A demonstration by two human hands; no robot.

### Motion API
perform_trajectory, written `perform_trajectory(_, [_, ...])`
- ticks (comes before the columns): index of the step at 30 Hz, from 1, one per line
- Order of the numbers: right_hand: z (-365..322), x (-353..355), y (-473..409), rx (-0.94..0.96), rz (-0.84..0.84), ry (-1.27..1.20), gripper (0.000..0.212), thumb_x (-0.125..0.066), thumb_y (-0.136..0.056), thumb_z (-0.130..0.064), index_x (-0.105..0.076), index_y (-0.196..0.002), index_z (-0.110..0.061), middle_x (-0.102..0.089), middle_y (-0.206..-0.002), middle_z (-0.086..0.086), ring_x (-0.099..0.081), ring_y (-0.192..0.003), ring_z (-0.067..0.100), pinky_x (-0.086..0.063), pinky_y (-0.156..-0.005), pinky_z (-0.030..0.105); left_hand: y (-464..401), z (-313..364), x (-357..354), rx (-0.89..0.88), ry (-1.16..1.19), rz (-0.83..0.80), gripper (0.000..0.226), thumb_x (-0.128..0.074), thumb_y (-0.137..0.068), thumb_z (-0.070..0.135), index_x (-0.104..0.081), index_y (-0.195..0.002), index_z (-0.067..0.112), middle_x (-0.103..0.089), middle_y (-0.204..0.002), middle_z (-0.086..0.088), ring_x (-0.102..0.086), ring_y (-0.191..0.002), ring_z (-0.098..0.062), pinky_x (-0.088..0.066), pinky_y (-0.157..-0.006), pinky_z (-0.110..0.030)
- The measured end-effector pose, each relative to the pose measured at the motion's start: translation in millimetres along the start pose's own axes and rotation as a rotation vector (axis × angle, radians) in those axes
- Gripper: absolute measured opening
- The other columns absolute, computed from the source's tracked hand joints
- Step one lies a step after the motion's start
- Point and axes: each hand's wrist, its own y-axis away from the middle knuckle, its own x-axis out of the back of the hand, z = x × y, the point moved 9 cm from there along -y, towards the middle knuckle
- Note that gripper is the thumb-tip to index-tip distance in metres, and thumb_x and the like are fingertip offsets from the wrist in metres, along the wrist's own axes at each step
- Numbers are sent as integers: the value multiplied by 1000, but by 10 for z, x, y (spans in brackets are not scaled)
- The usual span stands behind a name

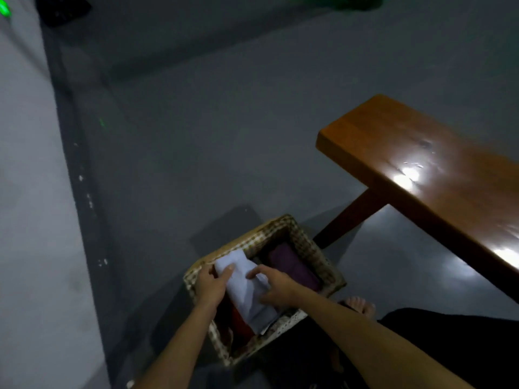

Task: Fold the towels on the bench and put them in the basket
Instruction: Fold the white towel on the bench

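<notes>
Both hands [211,284] [276,287] grip white towel [245,290] in basket [311,248] (bottom hidden)

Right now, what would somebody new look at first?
Both hands, left hand and right hand, hold a folded white towel over a woven basket on the floor at bottom centre. A purple towel already lies inside. The shiny wooden bench at right shows no towels.

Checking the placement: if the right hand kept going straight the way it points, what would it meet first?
The right hand points left across the basket, already on the white towel. Pushing on, it would probably meet the left hand holding the other edge; depth is unclear.
</notes>
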Motion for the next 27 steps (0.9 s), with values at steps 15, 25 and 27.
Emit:
perform_trajectory(15, [932, -1099, -900, -168, -64, -57, 65, -57, -92, 3, -53, -150, -25, -53, -149, 8, -52, -136, 27, -43, -112, 32, -515, -1311, -292, 390, -96, 276, 71, -63, -102, 36, -37, -152, -8, -44, -155, -30, -45, -142, -45, -38, -116, -46])
perform_trajectory(25, [983, -971, -829, -120, -98, -112, 60, -71, -89, -28, -56, -148, -24, -64, -137, 9, -65, -119, 26, -57, -97, 37, -372, -1177, -264, 328, -78, 266, 67, -72, -96, 37, -48, -142, -6, -58, -141, -28, -57, -129, -45, -47, -107, -46])
perform_trajectory(27, [919, -918, -727, -137, -101, -113, 58, -76, -91, -27, -58, -145, -20, -69, -122, 7, -68, -105, 21, -58, -90, 35, -241, -1054, -242, 314, -66, 270, 60, -73, -96, 33, -49, -138, -3, -60, -137, -26, -59, -124, -44, -48, -103, -45])
